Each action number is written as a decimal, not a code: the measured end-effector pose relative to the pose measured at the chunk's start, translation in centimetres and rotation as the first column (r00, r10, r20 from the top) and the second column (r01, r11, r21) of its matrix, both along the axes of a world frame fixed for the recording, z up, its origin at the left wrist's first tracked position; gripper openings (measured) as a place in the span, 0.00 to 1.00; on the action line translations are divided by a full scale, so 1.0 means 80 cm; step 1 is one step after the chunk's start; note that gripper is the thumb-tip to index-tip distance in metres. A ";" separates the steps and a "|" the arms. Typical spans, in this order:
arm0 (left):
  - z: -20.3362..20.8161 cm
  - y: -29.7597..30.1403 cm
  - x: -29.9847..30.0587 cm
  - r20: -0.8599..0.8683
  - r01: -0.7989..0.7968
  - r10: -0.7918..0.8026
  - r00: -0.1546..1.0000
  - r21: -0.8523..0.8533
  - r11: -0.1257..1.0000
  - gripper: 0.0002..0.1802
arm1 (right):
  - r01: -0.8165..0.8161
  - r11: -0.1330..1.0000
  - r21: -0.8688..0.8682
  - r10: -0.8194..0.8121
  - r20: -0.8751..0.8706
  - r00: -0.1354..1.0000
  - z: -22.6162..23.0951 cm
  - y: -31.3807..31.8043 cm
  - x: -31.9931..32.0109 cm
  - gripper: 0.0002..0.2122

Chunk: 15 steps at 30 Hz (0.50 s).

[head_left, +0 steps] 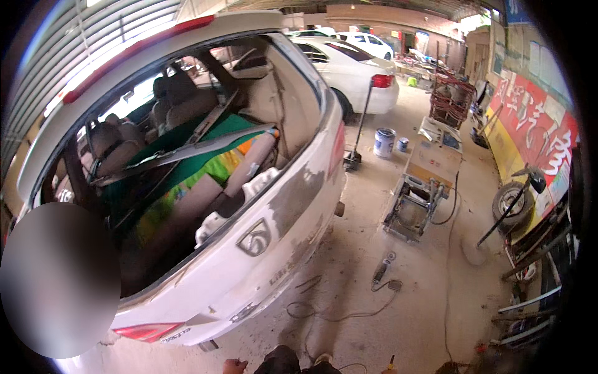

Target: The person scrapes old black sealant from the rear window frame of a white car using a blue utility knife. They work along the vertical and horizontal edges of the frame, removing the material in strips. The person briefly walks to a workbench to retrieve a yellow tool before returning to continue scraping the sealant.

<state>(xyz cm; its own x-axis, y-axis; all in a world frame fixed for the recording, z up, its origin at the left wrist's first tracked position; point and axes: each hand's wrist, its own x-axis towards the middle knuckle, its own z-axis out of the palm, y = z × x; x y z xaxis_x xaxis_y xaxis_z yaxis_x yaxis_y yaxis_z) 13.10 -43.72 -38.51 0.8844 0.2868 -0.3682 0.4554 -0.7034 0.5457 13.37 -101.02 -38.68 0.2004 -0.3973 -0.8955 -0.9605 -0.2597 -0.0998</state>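
Observation:
My left hand (235,366) shows only partly at the lower edge, its fingers curled; what they hold, if anything, is hidden. Also at that edge, right of my dark-clothed legs (281,360), my right hand is mostly cut off around a slim yellow tool (391,363) with a dark tip. In front of me stands a white car (212,299), its rear window opening without glass. Grey patches (293,196) mark its tailgate. Inside lie a green cloth (218,129) and a long grey trim strip (193,151). Neither hand touches the car.
A corded power tool (381,268) lies on the floor, its cable (336,319) looping near my feet. Beyond are a low boxy machine (430,165), a white bucket (384,143) and another white car (349,68). A tyre (512,202) leans at right. A blurred oval hides the left.

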 end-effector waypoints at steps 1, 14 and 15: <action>0.014 -0.006 0.010 -0.103 -0.008 0.012 0.995 0.040 0.999 0.12 | 0.018 1.000 0.000 -0.018 -0.007 1.000 -0.007 -0.003 0.002 0.21; -0.191 0.064 0.145 -0.290 0.518 -0.509 0.811 -0.049 0.854 0.11 | -0.059 0.995 0.086 0.056 0.035 0.998 -0.068 0.024 0.169 0.20; -0.195 0.054 0.167 -0.302 0.729 -0.672 0.676 0.143 0.669 0.13 | -0.074 0.995 0.062 0.071 0.043 0.997 -0.068 0.013 0.187 0.20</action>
<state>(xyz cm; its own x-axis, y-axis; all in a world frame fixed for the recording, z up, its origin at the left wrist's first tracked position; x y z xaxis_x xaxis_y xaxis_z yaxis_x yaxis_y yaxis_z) 26.43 -39.43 -54.10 0.7682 -0.2858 -0.5728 -0.1475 -0.9498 0.2760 28.31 -99.95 -44.10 0.2631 -0.3227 -0.9092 -0.9342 -0.3206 -0.1566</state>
